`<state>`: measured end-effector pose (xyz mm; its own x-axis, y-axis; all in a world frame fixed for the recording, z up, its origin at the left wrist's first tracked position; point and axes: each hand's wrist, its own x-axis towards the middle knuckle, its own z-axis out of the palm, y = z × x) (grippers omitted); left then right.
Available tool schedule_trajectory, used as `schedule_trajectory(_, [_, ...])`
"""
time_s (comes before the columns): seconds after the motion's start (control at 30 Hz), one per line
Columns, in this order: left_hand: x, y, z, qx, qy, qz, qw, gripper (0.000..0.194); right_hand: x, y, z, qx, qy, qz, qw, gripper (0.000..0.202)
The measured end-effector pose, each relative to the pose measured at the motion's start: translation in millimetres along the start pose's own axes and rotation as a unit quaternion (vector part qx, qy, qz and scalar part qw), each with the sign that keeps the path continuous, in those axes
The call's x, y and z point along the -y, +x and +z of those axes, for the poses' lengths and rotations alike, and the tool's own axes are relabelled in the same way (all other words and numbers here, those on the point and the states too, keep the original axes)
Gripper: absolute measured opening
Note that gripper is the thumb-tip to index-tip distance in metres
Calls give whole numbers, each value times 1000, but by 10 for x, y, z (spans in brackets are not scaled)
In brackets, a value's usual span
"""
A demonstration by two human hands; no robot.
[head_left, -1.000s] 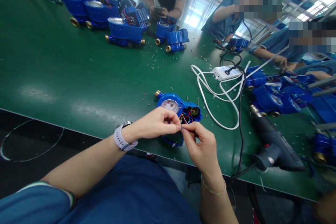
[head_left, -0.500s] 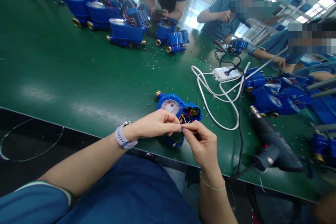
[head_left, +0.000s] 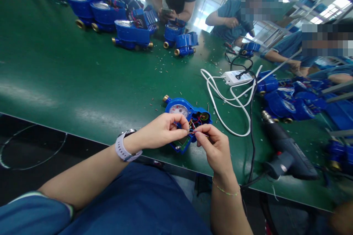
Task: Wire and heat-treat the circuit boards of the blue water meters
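A blue water meter lies on the green table near its front edge, its dial partly behind my left hand. The meter's side housing is uncovered, and thin coloured wires show inside. My left hand pinches the end of a thin wire between thumb and forefinger. Just to the right, my right hand is closed in a pinch on thin wires too, with a short length of wire visible between the two hands. A green circuit board shows beneath my left hand.
To the right lie a heat gun, a looped white cable and a white power strip. Several blue meters stand at the back, and more are heaped at right. Co-workers sit across the table.
My hands have drawn slightly apart, so a bit of wire now shows between the fingertips. The meter has hardly moved. A co-worker's hand at the back has shifted, holding a dark tool.
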<state>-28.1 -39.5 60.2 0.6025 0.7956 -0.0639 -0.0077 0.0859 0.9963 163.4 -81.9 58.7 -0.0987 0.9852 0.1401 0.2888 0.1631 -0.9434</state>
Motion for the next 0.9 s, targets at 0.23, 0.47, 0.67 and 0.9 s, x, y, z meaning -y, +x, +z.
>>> schedule_trajectory(0.23, [-65, 6, 17, -7, 121, 34, 992, 13, 49, 44, 69, 30, 71, 30, 997, 13])
schedule_trajectory(0.47, [-16, 49, 14, 6, 157, 31, 987, 14, -15, 36, 78, -4, 157, 26, 987, 6])
schedule_trajectory(0.67, [10, 93, -2, 48, 57, 12, 997, 19, 12, 35, 103, 7, 143, 8, 990, 7])
schedule_trajectory(0.9, [29, 101, 29, 54, -31, -28, 998, 12, 8, 53, 213, -8, 298, 73, 952, 11])
